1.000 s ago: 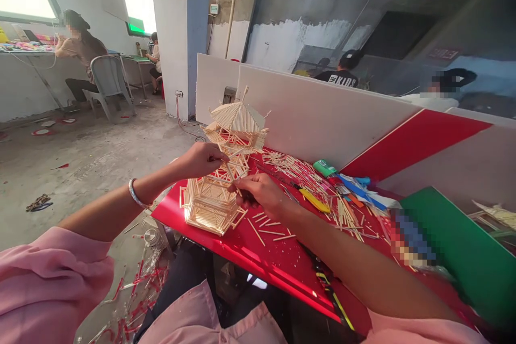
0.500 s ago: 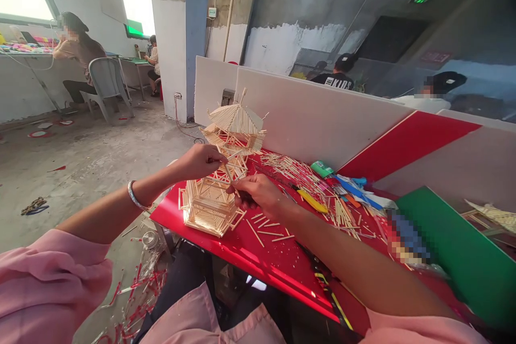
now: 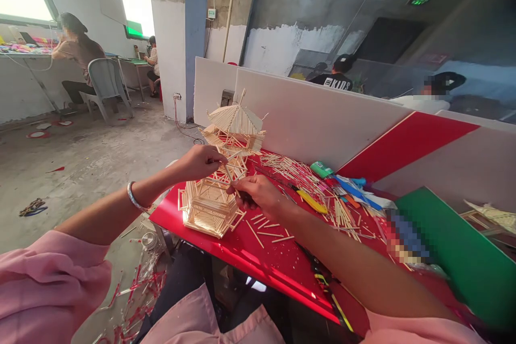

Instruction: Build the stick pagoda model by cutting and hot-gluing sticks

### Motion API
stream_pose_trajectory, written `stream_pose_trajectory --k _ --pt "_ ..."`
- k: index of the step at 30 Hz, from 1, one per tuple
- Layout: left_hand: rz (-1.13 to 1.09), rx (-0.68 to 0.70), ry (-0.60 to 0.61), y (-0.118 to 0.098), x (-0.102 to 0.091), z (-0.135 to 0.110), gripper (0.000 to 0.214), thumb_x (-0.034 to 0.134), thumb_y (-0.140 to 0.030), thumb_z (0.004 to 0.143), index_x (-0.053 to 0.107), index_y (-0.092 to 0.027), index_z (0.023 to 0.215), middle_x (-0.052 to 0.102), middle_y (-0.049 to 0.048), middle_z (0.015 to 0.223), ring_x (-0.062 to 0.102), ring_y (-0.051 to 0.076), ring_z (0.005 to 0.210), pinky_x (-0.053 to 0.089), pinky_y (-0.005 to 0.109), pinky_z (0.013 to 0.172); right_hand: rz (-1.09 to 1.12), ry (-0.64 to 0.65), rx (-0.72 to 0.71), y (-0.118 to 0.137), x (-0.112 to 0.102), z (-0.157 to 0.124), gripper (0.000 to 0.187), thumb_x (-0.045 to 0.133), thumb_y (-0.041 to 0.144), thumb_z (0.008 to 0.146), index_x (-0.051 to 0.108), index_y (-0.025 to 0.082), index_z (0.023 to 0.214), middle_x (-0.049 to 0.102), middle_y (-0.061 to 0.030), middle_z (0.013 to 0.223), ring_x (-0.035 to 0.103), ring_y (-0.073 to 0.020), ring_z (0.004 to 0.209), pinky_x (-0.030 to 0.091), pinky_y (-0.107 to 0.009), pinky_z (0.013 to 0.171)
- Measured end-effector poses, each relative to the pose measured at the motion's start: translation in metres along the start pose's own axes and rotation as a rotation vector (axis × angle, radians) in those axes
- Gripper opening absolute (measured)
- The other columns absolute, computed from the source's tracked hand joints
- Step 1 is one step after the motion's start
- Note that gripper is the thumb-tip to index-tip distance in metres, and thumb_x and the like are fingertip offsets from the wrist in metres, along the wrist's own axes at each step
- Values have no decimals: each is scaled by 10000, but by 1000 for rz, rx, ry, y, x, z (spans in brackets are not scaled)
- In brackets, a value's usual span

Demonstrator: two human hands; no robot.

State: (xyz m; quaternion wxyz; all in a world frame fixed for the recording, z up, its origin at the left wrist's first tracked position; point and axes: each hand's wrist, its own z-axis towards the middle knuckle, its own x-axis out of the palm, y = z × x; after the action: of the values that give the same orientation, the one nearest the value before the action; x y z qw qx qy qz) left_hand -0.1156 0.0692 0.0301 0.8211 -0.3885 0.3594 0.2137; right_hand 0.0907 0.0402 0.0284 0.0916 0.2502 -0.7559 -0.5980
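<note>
A tiered tower model (image 3: 220,172) built of thin wooden sticks stands at the left end of a red table (image 3: 262,258). My left hand (image 3: 201,161) is closed in a pinch against the model's middle tier. My right hand (image 3: 258,193) is closed on a thin wooden stick (image 3: 230,176) and a dark tool, with the stick's tip touching the model just below my left fingers. A silver bracelet (image 3: 134,196) sits on my left wrist.
Loose sticks (image 3: 306,177), a yellow cutter (image 3: 312,201) and coloured bits litter the table behind my right hand. A green board (image 3: 455,247) lies at the right. White and red panels (image 3: 322,118) wall the back. Other people sit at far tables; a grey chair (image 3: 105,80) stands at the left.
Both hands stay at the model's middle tier with hardly any shift. The view has drifted slightly.
</note>
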Motion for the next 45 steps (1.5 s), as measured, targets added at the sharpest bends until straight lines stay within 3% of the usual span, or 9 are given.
stream_pose_trajectory --k 11,20,29,33,40,45 --pt "9 -5 -18 1 1 1 312 503 -240 820 784 -160 927 664 59 746 546 104 607 423 270 578 -8 -37 7 0 -3 1 252 564 312 803 708 138 690 539 21 434 396 -53 354 248 -188 357" --pt "35 -6 -47 0 2 1 324 493 -218 813 761 -164 985 661 42 729 498 94 571 417 259 563 -26 -62 -87 -6 -13 3 281 615 396 736 713 141 675 459 47 411 343 -61 373 226 -215 384" --pt "6 -22 -46 -1 3 1 281 508 -248 822 761 -162 906 662 44 734 501 93 576 419 257 563 -165 -127 -173 -11 -22 10 324 625 478 743 688 166 684 447 54 428 352 -77 418 256 -229 418" --pt "1 -34 -67 0 4 0 267 522 -263 818 760 -168 892 655 35 717 487 89 562 403 254 545 -344 -209 -301 -16 -32 13 334 614 502 777 676 183 697 511 39 497 411 -97 475 316 -238 472" --pt "12 -91 -83 0 5 1 275 530 -282 810 759 -139 859 621 26 672 454 86 536 382 260 527 -689 -412 -524 -19 -57 25 261 578 402 857 745 204 830 718 -42 830 604 -175 730 403 -286 657" --pt "15 -104 -83 -1 6 3 267 535 -278 805 762 -147 855 629 24 694 473 87 557 383 244 536 -690 -387 -581 -24 -65 34 227 588 376 866 756 222 868 726 -45 866 630 -185 778 423 -295 705"
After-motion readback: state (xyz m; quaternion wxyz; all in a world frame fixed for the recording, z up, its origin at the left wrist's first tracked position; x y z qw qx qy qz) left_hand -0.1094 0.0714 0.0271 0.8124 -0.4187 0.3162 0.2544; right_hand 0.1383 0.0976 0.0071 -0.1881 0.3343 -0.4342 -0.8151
